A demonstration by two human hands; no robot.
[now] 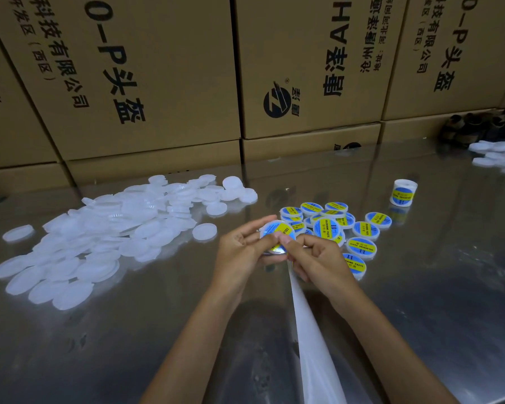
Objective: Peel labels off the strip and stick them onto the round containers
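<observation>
My left hand (242, 246) holds a round white container (276, 233) with a blue and yellow label on its top face. My right hand (318, 258) touches that label with thumb and fingertips while gripping the white backing strip (306, 322), which trails down toward the bottom edge. A heap of unlabelled white containers (99, 234) spreads over the left of the metal table (158, 330). Several labelled containers (333, 225) lie just beyond my hands on the right.
A label roll (403, 192) stands upright at the right rear. More white containers (499, 156) lie at the far right edge. Stacked cardboard boxes (158, 83) wall off the back of the table.
</observation>
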